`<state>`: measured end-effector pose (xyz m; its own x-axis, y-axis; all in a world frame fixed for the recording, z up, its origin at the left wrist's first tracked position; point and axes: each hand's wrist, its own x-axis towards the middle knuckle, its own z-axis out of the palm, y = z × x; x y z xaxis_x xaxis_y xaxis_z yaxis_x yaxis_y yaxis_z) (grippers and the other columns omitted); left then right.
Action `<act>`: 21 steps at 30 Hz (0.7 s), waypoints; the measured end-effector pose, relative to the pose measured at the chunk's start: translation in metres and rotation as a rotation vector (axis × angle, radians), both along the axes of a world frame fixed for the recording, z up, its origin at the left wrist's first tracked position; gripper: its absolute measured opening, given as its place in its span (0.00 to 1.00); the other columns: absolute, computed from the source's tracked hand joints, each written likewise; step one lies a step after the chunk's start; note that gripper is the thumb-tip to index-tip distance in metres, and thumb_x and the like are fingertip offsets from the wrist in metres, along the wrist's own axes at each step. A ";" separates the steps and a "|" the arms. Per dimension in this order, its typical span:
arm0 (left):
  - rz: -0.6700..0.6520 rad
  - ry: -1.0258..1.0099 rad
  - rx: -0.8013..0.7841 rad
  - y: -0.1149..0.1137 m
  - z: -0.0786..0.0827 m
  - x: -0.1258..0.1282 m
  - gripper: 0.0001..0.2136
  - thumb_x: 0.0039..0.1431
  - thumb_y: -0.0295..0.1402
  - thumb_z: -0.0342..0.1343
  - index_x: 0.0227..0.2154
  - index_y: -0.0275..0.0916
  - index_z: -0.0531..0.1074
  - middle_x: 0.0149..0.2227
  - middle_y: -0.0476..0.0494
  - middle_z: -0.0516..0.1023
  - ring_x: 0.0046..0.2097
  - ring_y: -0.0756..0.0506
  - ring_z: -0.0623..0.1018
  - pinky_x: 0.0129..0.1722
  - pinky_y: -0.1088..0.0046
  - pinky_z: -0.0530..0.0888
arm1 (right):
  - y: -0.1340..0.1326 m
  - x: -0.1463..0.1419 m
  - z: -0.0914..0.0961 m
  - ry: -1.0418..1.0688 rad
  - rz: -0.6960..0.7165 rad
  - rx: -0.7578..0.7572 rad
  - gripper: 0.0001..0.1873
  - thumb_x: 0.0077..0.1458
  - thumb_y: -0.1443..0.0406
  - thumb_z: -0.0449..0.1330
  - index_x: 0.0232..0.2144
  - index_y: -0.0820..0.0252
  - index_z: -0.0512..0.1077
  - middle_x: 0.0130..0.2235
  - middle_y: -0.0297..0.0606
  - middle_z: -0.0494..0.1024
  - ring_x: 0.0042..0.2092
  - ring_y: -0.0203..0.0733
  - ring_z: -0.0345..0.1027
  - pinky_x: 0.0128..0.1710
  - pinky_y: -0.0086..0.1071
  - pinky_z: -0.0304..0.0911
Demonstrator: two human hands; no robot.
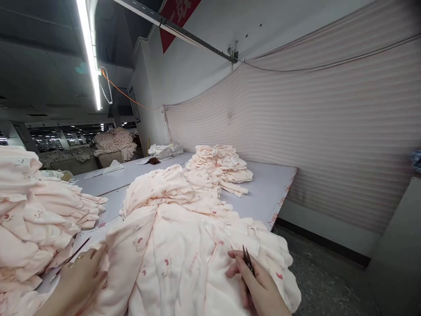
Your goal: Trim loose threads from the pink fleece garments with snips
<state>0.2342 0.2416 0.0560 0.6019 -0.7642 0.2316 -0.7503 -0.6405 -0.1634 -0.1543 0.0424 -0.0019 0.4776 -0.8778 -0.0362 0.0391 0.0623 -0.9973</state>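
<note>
A pale pink garment (174, 254) with small red prints is spread in front of me, its near part running out of the bottom of the view. My left hand (82, 272) is at its left edge, fingers curled on a fold of the cloth. My right hand (255, 281) is wrapped around small dark thread snips (247, 258), with the pointed blades sticking up past the fingers. That hand is over the right part of the garment. A thin dark pointed object (77, 251) lies just behind my left hand; its kind is unclear.
Piled pink garments (36, 215) stand at the left, and another pile (219, 162) sits farther back on the pale table (263, 175). Folded white cloths (164, 150) and a brown tuft (154, 161) are at the far edge. A striped sheet (296, 114) covers the wall.
</note>
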 end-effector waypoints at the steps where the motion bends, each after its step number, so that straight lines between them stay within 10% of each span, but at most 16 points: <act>1: -0.046 -0.093 -0.020 -0.008 -0.011 -0.010 0.21 0.54 0.27 0.44 0.51 0.32 0.69 0.49 0.30 0.75 0.51 0.32 0.72 0.52 0.41 0.59 | -0.003 0.001 -0.002 0.007 0.000 -0.003 0.27 0.54 0.42 0.51 0.33 0.59 0.72 0.31 0.37 0.79 0.15 0.29 0.56 0.15 0.27 0.50; 3: -0.201 -0.152 -0.173 -0.030 -0.028 -0.046 0.20 0.57 0.26 0.42 0.51 0.34 0.69 0.56 0.29 0.69 0.58 0.31 0.65 0.56 0.39 0.52 | -0.006 0.004 -0.006 0.027 0.005 -0.001 0.27 0.55 0.43 0.51 0.40 0.59 0.72 0.32 0.38 0.79 0.16 0.30 0.58 0.14 0.26 0.47; 5: -0.402 0.118 -0.294 -0.057 -0.035 -0.100 0.14 0.59 0.34 0.48 0.46 0.39 0.71 0.47 0.36 0.76 0.49 0.37 0.74 0.50 0.56 0.67 | -0.007 0.009 -0.008 0.055 0.015 0.022 0.28 0.56 0.44 0.50 0.44 0.60 0.70 0.33 0.39 0.79 0.17 0.31 0.61 0.14 0.25 0.49; 10: -0.446 0.741 -0.325 -0.127 -0.024 -0.203 0.14 0.52 0.38 0.57 0.42 0.40 0.70 0.41 0.42 0.74 0.43 0.39 0.73 0.44 0.65 0.68 | -0.006 0.013 0.001 0.091 0.034 -0.015 0.27 0.57 0.46 0.49 0.45 0.60 0.70 0.31 0.36 0.79 0.17 0.32 0.62 0.19 0.27 0.56; 13: -0.299 0.917 -0.404 -0.161 -0.016 -0.200 0.20 0.51 0.42 0.57 0.44 0.37 0.69 0.45 0.38 0.71 0.42 0.38 0.72 0.43 0.63 0.66 | -0.027 0.016 0.016 0.165 -0.030 -0.150 0.23 0.60 0.49 0.48 0.45 0.57 0.70 0.36 0.38 0.80 0.19 0.35 0.66 0.24 0.30 0.62; 17: -0.210 1.038 -0.450 -0.197 -0.014 -0.175 0.23 0.47 0.43 0.60 0.44 0.34 0.70 0.47 0.34 0.69 0.45 0.36 0.70 0.42 0.63 0.64 | -0.076 0.046 0.030 0.236 -0.107 -0.359 0.18 0.58 0.62 0.53 0.49 0.60 0.70 0.53 0.47 0.74 0.52 0.52 0.67 0.52 0.42 0.58; 21: -0.228 1.284 -0.479 -0.210 -0.006 -0.180 0.09 0.50 0.38 0.56 0.29 0.37 0.69 0.29 0.47 0.71 0.35 0.43 0.72 0.35 0.69 0.65 | -0.101 0.078 0.031 0.198 0.024 -0.405 0.11 0.46 0.71 0.58 0.34 0.59 0.74 0.37 0.39 0.80 0.39 0.47 0.72 0.41 0.35 0.63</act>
<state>0.0544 0.0312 0.0497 0.4649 -0.8774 -0.1186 -0.3004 -0.2823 0.9111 -0.0768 -0.0590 0.0291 0.5165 -0.8288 0.2151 -0.1514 -0.3357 -0.9297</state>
